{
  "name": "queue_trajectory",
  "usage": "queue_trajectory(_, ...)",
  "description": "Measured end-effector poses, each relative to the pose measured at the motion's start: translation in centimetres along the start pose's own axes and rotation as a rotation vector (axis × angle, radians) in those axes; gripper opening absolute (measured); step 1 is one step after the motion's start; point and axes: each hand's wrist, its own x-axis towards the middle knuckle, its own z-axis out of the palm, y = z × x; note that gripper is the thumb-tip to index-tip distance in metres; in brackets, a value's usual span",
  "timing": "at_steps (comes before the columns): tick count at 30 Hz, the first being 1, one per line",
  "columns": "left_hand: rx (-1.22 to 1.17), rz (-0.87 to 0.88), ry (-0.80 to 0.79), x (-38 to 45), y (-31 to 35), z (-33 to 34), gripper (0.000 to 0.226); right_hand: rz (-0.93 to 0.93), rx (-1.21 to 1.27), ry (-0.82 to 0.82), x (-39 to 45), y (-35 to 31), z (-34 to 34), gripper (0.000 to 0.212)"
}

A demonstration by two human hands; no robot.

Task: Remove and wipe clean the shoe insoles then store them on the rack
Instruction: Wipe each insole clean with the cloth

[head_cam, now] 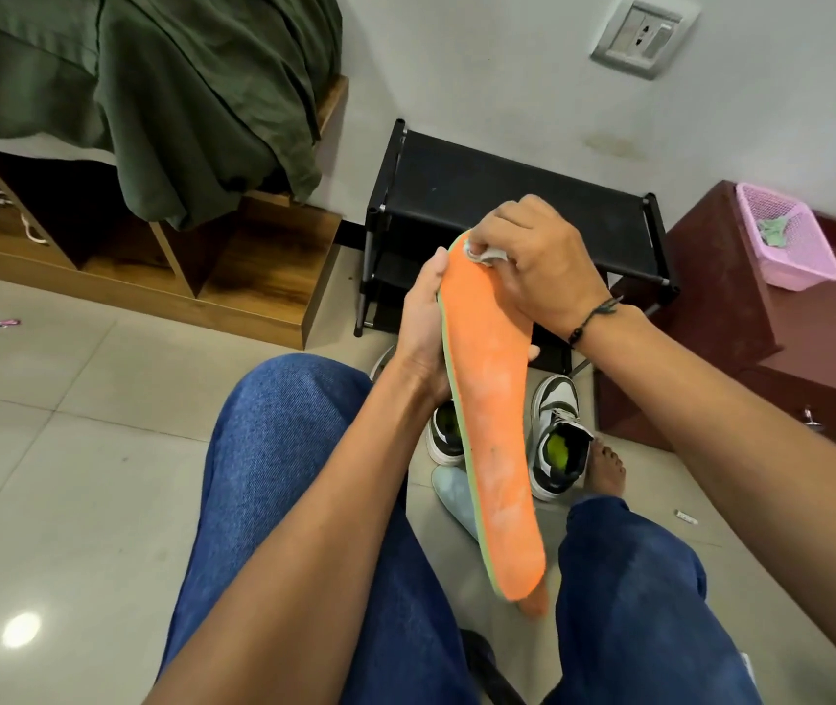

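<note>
Insole, orange with a green edge, hangs in front of me above my lap and the pale tiled floor. Its long axis runs steeply, one end up by the black shoe rack against the white wall, the other down between my blue-jeaned knees. My left hand has its grip round the upper edge from behind. My right hand pinches a small white cloth against the top end. Two black-and-white shoes stand on the floor below, beside a pale blue insole. A pink basket sits on a maroon cabinet to my right.
</note>
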Motion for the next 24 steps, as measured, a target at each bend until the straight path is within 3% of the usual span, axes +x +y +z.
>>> queue_trajectory(9, 0.000, 0.079, 0.106, 0.6, -0.1, -0.7, 0.049, 0.153, 0.093, 0.007, -2.9, -2.2, 0.7, 0.026)
queue_trajectory(12, -0.013, 0.033, 0.035, 0.5, 0.1, -1.0, 0.068, 0.203, 0.106, -0.003, -4.4, -3.8, 0.8, 0.026)
queue_trajectory(17, -0.006, 0.016, -0.010, 0.5, 0.3, -1.1, 0.071, 0.282, 0.256, -0.116, -4.6, -4.1, -1.1, 0.024)
queue_trajectory(21, -0.002, 0.030, 0.011, 0.7, 0.2, -1.0, 0.062, 0.375, 0.202, 0.074, -1.4, -2.0, -2.2, 0.020)
queue_trajectory(24, 0.011, 0.024, 0.004, 0.8, 0.1, -1.0, 0.059, 0.360, 0.123, 0.054, 0.8, -0.3, -1.6, 0.018)
